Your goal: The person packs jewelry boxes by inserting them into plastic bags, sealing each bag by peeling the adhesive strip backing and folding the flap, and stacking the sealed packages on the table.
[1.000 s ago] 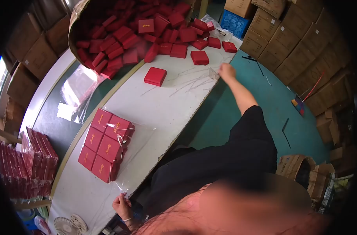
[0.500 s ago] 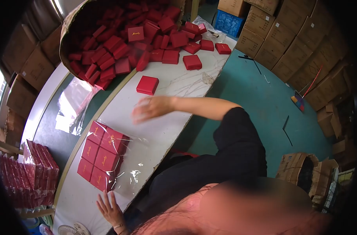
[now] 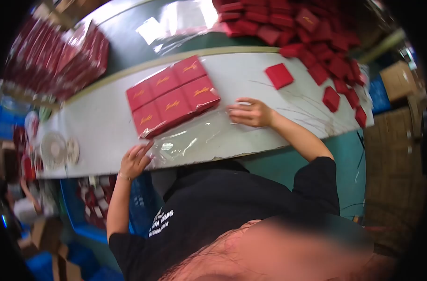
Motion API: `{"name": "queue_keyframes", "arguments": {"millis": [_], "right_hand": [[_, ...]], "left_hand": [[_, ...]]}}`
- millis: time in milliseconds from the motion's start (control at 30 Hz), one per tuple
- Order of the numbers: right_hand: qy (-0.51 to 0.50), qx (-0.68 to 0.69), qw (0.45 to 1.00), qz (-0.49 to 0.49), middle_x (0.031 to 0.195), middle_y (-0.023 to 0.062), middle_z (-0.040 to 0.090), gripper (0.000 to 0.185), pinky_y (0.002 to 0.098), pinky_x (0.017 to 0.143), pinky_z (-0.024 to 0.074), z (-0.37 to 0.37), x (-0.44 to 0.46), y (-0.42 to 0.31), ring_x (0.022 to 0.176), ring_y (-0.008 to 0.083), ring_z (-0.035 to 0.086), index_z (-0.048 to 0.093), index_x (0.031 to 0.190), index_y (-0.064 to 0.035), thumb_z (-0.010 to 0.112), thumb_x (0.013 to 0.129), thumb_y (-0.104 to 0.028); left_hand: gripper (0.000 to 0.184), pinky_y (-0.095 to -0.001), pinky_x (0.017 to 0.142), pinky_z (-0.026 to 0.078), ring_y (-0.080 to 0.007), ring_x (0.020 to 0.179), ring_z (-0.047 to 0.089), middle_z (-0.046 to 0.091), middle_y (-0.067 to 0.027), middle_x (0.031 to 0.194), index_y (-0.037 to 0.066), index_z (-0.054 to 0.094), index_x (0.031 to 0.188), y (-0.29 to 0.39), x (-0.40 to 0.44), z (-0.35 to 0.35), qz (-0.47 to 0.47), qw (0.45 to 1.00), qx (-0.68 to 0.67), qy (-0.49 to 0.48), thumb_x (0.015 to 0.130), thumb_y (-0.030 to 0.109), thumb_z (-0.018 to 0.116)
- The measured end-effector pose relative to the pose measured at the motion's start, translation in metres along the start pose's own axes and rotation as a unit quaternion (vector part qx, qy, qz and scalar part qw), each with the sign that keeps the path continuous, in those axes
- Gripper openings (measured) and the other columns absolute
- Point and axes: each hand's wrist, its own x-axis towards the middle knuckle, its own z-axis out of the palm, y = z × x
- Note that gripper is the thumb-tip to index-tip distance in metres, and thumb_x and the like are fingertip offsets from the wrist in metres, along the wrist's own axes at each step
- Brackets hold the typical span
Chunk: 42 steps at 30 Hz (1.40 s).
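Observation:
Six red boxes with gold lettering lie in two rows inside a clear plastic bag [image 3: 190, 136] on the white table. The bag's loose, crinkled film spreads from the boxes [image 3: 171, 100] toward the table's front edge. My left hand [image 3: 135, 161] has its fingers closed at the left corner of that loose film. At the film's right end, my right hand [image 3: 252, 113] has curled fingers with film at the tips; slight blur softens their outline. A single red box [image 3: 279, 76] lies beyond my right hand, apart from it.
A large heap of loose red boxes [image 3: 321, 40] spreads at the back right. Stacks of bagged red boxes [image 3: 59, 56] stand at the back left. A small white fan [image 3: 53, 149] sits at the table's left. Below it is a blue crate [image 3: 89, 229]. Another person [image 3: 28, 206] is at far left.
The view has swung left. My right hand has come from near the single red box down to the bag's loose film. My left hand, spread before, has closed at the film's corner.

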Motion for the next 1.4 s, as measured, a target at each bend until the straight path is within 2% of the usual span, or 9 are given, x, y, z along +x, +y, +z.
{"name": "queue_keyframes", "arguments": {"millis": [233,400,533,633,900,933,1067,1200,1400], "right_hand": [[0.094,0.075,0.976,0.183,0.102,0.0034,0.075,0.010,0.0422,0.098,0.0568,0.018,0.023,0.006,0.091,0.0225,0.071,0.074,0.090,-0.0138,0.080,0.083,-0.016],[0.160,0.057,0.915,0.366,0.100,0.0027,0.075,0.008,0.0419,0.081,0.0549,0.027,0.043,0.003,0.083,0.0248,0.071,0.069,0.089,-0.0084,0.076,0.092,-0.013],[0.160,0.042,0.900,0.403,0.081,-0.0009,0.074,0.017,0.0361,0.083,0.0482,0.031,0.061,0.011,0.067,0.0197,0.069,0.066,0.085,-0.0109,0.067,0.101,-0.018],[0.107,0.050,0.875,0.470,0.070,-0.0012,0.072,0.029,0.0340,0.082,0.0463,0.036,0.072,0.013,0.060,0.0182,0.067,0.063,0.082,-0.0118,0.058,0.107,-0.024],[-0.014,0.261,0.717,0.646,0.065,0.0064,0.065,0.048,0.0347,0.055,0.0470,0.070,0.071,0.015,0.058,0.0163,0.066,0.062,0.082,-0.0047,0.046,0.113,-0.038],[-0.017,0.276,0.706,0.652,0.063,0.0068,0.065,0.047,0.0356,0.058,0.0487,0.071,0.072,0.017,0.058,0.0193,0.066,0.061,0.081,-0.0049,0.047,0.112,-0.037],[-0.047,0.263,0.703,0.659,0.064,0.0097,0.062,0.042,0.0384,0.065,0.0518,0.068,0.079,0.018,0.062,0.0276,0.065,0.060,0.082,-0.0040,0.050,0.110,-0.033],[-0.028,0.174,0.761,0.624,0.087,0.0143,0.064,0.032,0.0414,0.077,0.0507,0.076,0.078,0.012,0.080,0.0326,0.062,0.059,0.088,-0.0021,0.055,0.108,-0.028],[0.006,0.114,0.799,0.591,0.119,0.0153,0.060,0.020,0.0489,0.099,0.0414,0.100,0.053,0.011,0.116,0.0371,0.051,0.061,0.096,-0.0059,0.065,0.101,-0.024]], "left_hand": [[0.025,-0.0456,0.087,0.056,-0.0360,0.107,0.071,0.073,-0.0167,0.126,0.008,0.048,0.089,-0.001,0.004,0.016,-0.127,0.960,-0.184,0.169,0.094,0.014,0.072],[0.018,-0.0254,0.061,0.055,-0.0183,0.078,0.074,0.074,-0.0276,0.112,0.003,0.045,0.097,0.009,0.015,0.043,-0.288,0.852,-0.243,0.364,0.110,0.014,0.051],[0.024,-0.0205,0.054,0.047,-0.0129,0.067,0.069,0.074,-0.0258,0.084,0.002,0.040,0.094,-0.002,0.037,0.045,-0.379,0.783,-0.251,0.424,0.112,0.017,0.046],[0.025,-0.0205,0.054,0.045,-0.0087,0.058,0.062,0.075,-0.0238,0.086,0.002,0.041,0.095,-0.010,0.051,0.045,-0.414,0.758,-0.226,0.450,0.113,0.019,0.046],[0.033,-0.0244,0.050,0.044,-0.0077,0.048,0.048,0.056,0.0005,0.062,0.004,0.049,0.090,-0.019,0.040,0.055,-0.657,0.533,-0.474,0.245,0.111,0.028,0.051],[0.031,-0.0272,0.052,0.045,-0.0072,0.051,0.046,0.051,0.0000,0.073,0.002,0.051,0.092,-0.019,0.041,0.050,-0.656,0.492,-0.527,0.223,0.111,0.026,0.052],[0.024,-0.0306,0.060,0.051,-0.0180,0.077,0.059,0.052,-0.0163,0.115,0.002,0.054,0.097,-0.034,0.013,0.081,-0.602,0.699,-0.348,0.165,0.110,0.023,0.053],[0.018,-0.0382,0.080,0.055,-0.0336,0.114,0.054,0.040,-0.0269,0.138,0.002,0.056,0.107,-0.034,0.026,0.069,-0.556,0.810,-0.142,0.117,0.106,0.019,0.060],[0.038,-0.0530,0.112,0.039,-0.0409,0.143,0.031,0.034,-0.0258,0.146,0.007,0.057,0.124,-0.028,0.042,0.045,-0.638,0.717,-0.225,0.170,0.094,0.022,0.076]]}}
